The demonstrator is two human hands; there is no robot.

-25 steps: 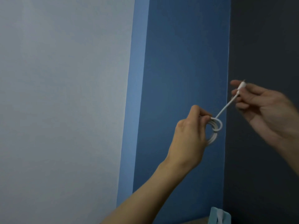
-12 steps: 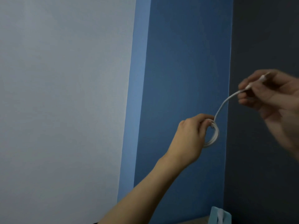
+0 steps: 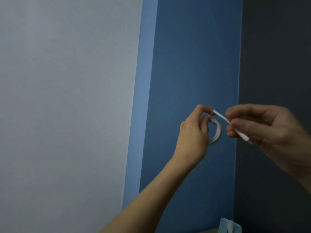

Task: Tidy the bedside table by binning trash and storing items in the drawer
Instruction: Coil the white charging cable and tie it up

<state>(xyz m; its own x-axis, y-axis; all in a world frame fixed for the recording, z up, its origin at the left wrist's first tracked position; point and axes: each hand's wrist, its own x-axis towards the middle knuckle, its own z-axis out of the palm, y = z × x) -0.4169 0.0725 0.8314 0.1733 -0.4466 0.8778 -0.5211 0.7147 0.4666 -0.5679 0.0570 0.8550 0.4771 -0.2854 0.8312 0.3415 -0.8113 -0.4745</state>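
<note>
Btwn L grip (image 3: 193,132), R grip (image 3: 269,128): cable (image 3: 221,117)

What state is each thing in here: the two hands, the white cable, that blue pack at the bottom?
white cable: mostly wound into a small coil, free end pulled out rightward.
left hand: pinches the coil at its top.
right hand: pinches the free end, plug poking out below.
blue pack: upright, mostly cut off by the frame.
</note>
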